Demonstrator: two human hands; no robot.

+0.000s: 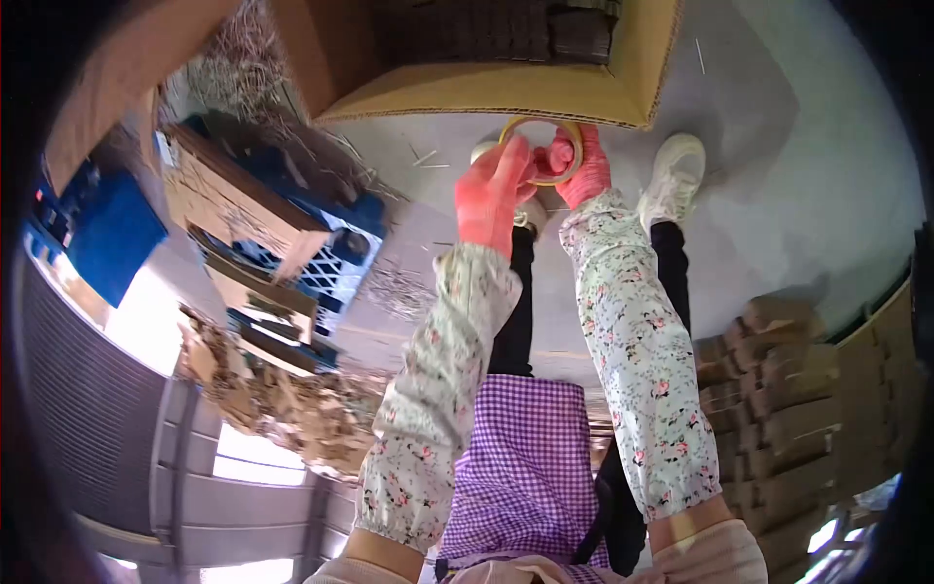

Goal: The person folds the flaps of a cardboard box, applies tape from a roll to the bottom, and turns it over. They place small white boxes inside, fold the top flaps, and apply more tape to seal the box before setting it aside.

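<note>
A grey concrete floor fills the upper right of the frame, with a cardboard box at top centre. Just below the box, the gloved left hand and right hand hold a roll of tape, the fingers of both closed on its ring.

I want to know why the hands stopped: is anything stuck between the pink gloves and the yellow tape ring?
Nothing visible is in the way. The left hand and the right hand both grip the tape roll, close to the flap of the cardboard box.
</note>
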